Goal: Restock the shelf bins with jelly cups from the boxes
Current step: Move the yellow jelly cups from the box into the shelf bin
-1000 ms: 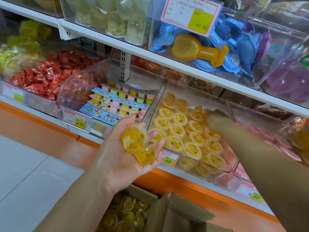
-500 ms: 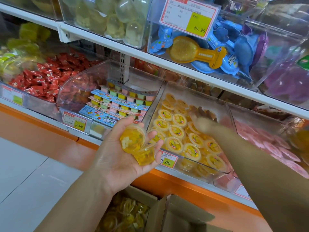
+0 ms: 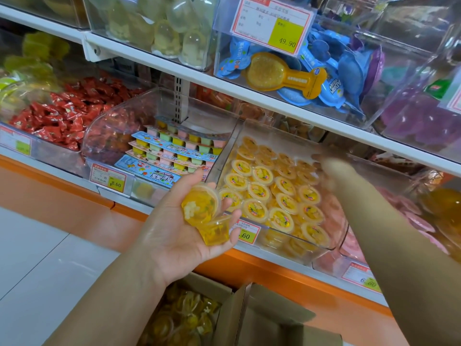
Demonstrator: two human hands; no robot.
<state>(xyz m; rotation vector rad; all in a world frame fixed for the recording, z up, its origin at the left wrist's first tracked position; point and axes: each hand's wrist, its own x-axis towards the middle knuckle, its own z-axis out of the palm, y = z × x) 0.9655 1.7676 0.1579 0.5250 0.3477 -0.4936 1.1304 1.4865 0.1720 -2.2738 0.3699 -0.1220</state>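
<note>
The left hand (image 3: 182, 233) lay palm up in front of the lower shelf, its thumb and curled fingers cradling two jelly cups (image 3: 205, 216), both yellow: one sat on its side against the thumb and the other lay tipped against the fingertips. These cups were outside the bin (image 3: 225, 156), just beside its front left corner. The bin was a clear tub on the lower shelf, and it held many more yellow cups (image 3: 274, 193) lying lid up in rough rows. The right hand (image 3: 326, 168) reached over the back of that pile, but it was so blurred that I could not tell whether it was open or held anything. Below the left wrist stood an open cardboard box (image 3: 262, 318) with loose yellow cups inside. To the left of the bin sat another clear tub with strips of small coloured cups (image 3: 174, 151), a price tag (image 3: 109, 179) on its front, and beyond it a heap of red wrapped sweets (image 3: 62, 116).
</note>
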